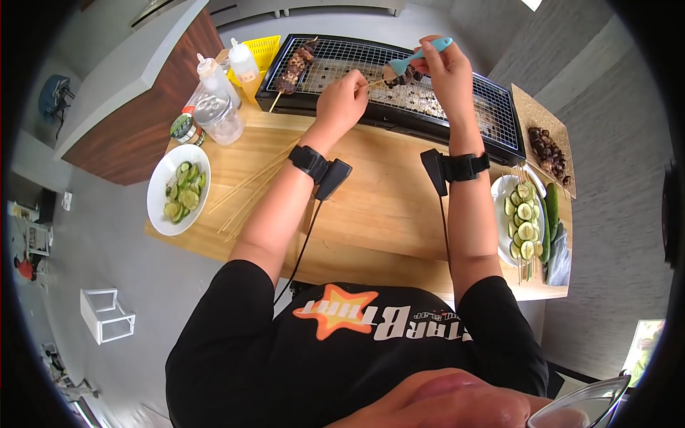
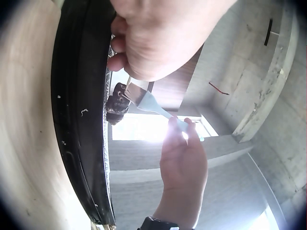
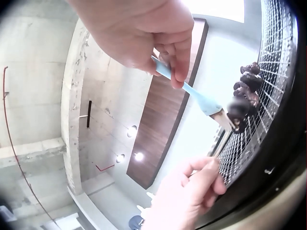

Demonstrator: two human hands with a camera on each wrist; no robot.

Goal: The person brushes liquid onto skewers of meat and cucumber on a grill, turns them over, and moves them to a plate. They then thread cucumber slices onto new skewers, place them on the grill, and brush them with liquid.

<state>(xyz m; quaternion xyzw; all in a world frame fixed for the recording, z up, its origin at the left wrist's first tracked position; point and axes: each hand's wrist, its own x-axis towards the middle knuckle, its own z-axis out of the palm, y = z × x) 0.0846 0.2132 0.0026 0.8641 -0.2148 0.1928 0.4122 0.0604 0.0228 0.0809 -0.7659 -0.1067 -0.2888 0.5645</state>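
Note:
My left hand (image 1: 342,100) pinches the stick end of a skewer of dark pieces (image 1: 408,77) over the black grill (image 1: 385,115). My right hand (image 1: 448,70) holds a light blue brush (image 1: 421,54) by its handle, bristles at the pieces nearest the stick. In the right wrist view the brush (image 3: 206,101) touches the end of the dark pieces (image 3: 247,91), and the left hand (image 3: 187,191) grips the stick below. The left wrist view shows the brush (image 2: 148,101) beside the pieces (image 2: 117,103). Another meat skewer (image 1: 295,70) lies across the grill's left end.
Bare sticks (image 1: 250,187) lie on the wooden table (image 1: 378,192). At left are a bowl of cucumber slices (image 1: 161,214), a jar (image 1: 220,120), bottles (image 1: 244,63) and a yellow basket (image 1: 267,51). At right stand a plate of cucumber skewers (image 1: 502,235) and a board (image 1: 529,107) with dark pieces.

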